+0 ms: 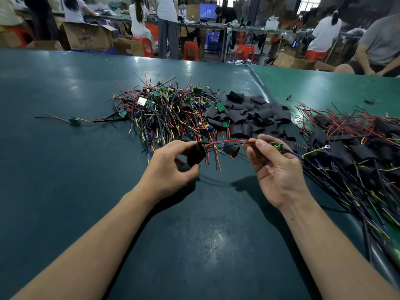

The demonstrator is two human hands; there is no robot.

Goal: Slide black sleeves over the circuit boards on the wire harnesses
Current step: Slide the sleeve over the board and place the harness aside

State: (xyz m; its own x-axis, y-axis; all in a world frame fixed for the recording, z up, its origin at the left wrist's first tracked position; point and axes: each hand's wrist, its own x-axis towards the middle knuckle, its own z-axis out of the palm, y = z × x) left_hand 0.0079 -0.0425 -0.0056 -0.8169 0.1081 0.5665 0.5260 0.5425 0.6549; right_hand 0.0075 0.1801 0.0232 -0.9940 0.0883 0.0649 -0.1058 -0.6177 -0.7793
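Here, left hand [171, 167] gripping black sleeve [195, 153], right hand [275, 167] pinching harness wires [229, 141] beside circuit board [277, 146]; bare green mat [65, 169] leftward.

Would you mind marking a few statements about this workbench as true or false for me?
1. The left hand holds a black sleeve. True.
2. The right hand is empty. False: it pinches the wires beside a green circuit board.
3. The circuit board in hand is already covered. False: it is bare.
4. A heap of loose sleeves lies beyond the hands. True.
5. The bench top is red. False: it is green.
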